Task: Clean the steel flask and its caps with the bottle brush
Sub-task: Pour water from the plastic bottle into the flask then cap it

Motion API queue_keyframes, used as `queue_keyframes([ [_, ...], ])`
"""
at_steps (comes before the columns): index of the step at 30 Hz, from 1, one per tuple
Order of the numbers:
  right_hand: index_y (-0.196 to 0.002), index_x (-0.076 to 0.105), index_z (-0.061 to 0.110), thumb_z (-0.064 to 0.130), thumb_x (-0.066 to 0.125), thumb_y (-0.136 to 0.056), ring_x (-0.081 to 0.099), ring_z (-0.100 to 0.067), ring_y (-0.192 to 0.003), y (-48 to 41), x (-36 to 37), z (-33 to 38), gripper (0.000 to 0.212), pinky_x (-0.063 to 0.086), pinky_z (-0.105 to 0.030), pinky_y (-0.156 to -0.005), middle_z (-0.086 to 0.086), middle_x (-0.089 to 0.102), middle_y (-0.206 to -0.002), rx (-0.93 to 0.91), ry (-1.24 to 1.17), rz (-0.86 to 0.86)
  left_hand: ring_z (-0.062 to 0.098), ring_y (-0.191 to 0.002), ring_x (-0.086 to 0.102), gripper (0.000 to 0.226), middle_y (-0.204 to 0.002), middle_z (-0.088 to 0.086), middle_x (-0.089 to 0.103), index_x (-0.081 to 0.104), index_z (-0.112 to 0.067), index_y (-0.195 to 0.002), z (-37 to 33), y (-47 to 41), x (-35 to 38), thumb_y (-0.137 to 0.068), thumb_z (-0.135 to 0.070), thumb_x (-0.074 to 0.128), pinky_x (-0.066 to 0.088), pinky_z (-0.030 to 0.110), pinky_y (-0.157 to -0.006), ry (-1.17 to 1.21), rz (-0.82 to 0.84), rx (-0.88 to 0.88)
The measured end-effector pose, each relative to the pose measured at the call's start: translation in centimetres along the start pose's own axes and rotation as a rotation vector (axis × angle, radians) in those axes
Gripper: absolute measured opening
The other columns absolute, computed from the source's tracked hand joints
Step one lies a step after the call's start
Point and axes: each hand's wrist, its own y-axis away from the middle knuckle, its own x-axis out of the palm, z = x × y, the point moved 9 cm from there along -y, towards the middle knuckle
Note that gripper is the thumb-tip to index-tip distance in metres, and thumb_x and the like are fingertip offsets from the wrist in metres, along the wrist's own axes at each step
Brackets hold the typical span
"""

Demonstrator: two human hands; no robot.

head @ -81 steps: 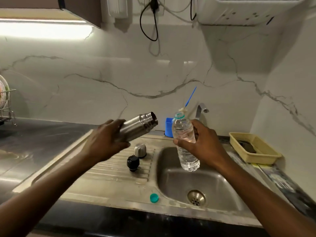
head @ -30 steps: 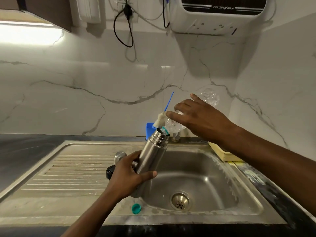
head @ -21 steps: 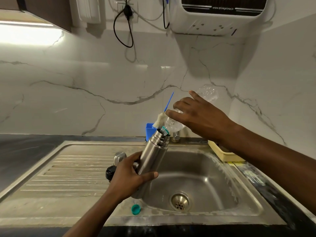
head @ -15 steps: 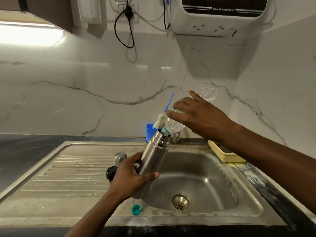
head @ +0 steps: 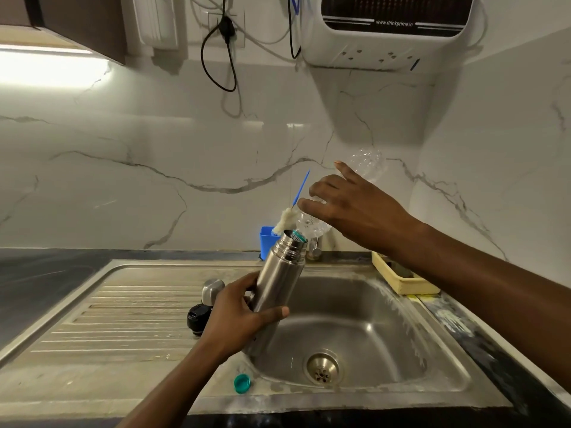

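flask [head: 279,279] over sink [head: 401,341], bottle [head: 312,225] tipped above it, caps [head: 204,304] on drainboard left

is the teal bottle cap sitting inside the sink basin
No, the teal bottle cap lies on the steel ledge at the front left of the sink basin.

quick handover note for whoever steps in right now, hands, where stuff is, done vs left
Left hand: grips the steel flask, open mouth up, tilted over the sink.
Right hand: holds the plastic bottle tipped, neck at the flask mouth.
Steel cap and black cap sit on the drainboard; teal bottle cap on the sink's front edge.
Bottle brush stands in the blue holder behind the flask.
Done: caps off. Left: all the brushing, flask and both caps.
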Motion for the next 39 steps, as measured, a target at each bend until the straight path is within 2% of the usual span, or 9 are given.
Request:
queue_keyframes([
  [4, -0.139, 0.056, 0.018, 0.005, 0.090, -0.074, 0.065, -0.033, -0.119, 0.2, 0.0, -0.2, 0.074, 0.034, -0.060, -0.117, -0.017, 0.065, -0.131, -0.001, 0.009, 0.001, 0.001, -0.104, 0.066, 0.078, -0.119, -0.024, 0.066, 0.056, -0.040, -0.139, 0.1, -0.4, 0.3, -0.071, -0.048, 0.093, 0.059, 0.024, -0.082, -0.006, 0.000, -0.001],
  [8, -0.139, 0.056, 0.017, 0.004, 0.089, -0.075, 0.064, -0.034, -0.121, 0.1, 0.1, -0.6, 0.073, 0.032, -0.061, -0.119, -0.017, 0.064, -0.133, 0.005, 0.005, 0.013, 0.002, -0.103, 0.066, 0.074, -0.116, -0.026, 0.066, 0.055, -0.046, -0.133, 0.0, -0.6, 0.5, -0.070, -0.045, 0.094, 0.056, 0.021, -0.080, 0.008, -0.007, 0.002],
  [16, -0.138, 0.057, 0.015, -0.001, 0.085, -0.078, 0.064, -0.036, -0.121, 0.1, 0.6, -1.4, 0.068, 0.032, -0.063, -0.119, -0.020, 0.064, -0.133, 0.031, -0.010, 0.020, -0.007, -0.102, 0.064, 0.072, -0.114, -0.029, 0.067, 0.056, -0.047, -0.130, 0.4, -0.9, 1.4, -0.070, -0.045, 0.095, 0.051, 0.016, -0.080, 0.012, -0.016, 0.004],
  [21, -0.139, 0.057, 0.015, 0.000, 0.082, -0.081, 0.063, -0.036, -0.123, 0.3, 1.1, -1.7, 0.065, 0.032, -0.064, -0.119, -0.020, 0.064, -0.133, 0.029, -0.009, 0.030, -0.001, -0.104, 0.065, 0.073, -0.115, -0.028, 0.066, 0.055, -0.047, -0.130, 0.9, -1.2, 2.0, -0.070, -0.043, 0.096, 0.054, 0.021, -0.082, 0.038, -0.016, -0.015],
  [26, -0.138, 0.058, 0.015, -0.007, 0.077, -0.079, 0.063, -0.035, -0.119, 0.8, 1.3, -1.9, 0.065, 0.030, -0.062, -0.120, -0.019, 0.064, -0.129, 0.036, -0.005, 0.002, 0.002, -0.104, 0.066, 0.067, -0.114, -0.028, 0.067, 0.055, -0.055, -0.120, 1.2, -1.8, 2.4, -0.070, -0.040, 0.096, 0.056, 0.027, -0.086, 0.047, -0.025, -0.016],
  [29, -0.138, 0.058, 0.015, -0.006, 0.080, -0.077, 0.063, -0.035, -0.119, 0.9, 1.8, -1.9, 0.068, 0.029, -0.062, -0.120, -0.019, 0.064, -0.129, 0.037, -0.014, 0.007, 0.001, -0.104, 0.066, 0.065, -0.113, -0.028, 0.067, 0.054, -0.059, -0.116, 1.1, -2.1, 2.6, -0.071, -0.039, 0.096, 0.055, 0.026, -0.086, 0.048, -0.028, -0.004],
  [33, -0.137, 0.059, 0.016, -0.003, 0.085, -0.074, 0.064, -0.035, -0.118, 0.8, 2.2, -2.2, 0.071, 0.032, -0.063, -0.119, -0.018, 0.066, -0.128, 0.043, -0.003, 0.013, -0.001, -0.102, 0.065, 0.067, -0.112, -0.030, 0.065, 0.051, -0.055, -0.120, 0.8, -2.4, 3.0, -0.071, -0.039, 0.095, 0.052, 0.021, -0.081, 0.049, -0.008, -0.003],
  [39, -0.134, 0.063, 0.015, -0.003, 0.086, -0.073, 0.065, -0.034, -0.117, 0.9, 2.5, -2.3, 0.068, 0.032, -0.062, -0.119, -0.018, 0.067, -0.126, 0.044, -0.003, -0.004, -0.002, -0.103, 0.062, 0.072, -0.113, -0.030, 0.062, 0.050, -0.052, -0.125, 1.0, -2.8, 3.6, -0.071, -0.040, 0.095, 0.052, 0.022, -0.083, 0.047, 0.004, -0.013],
])
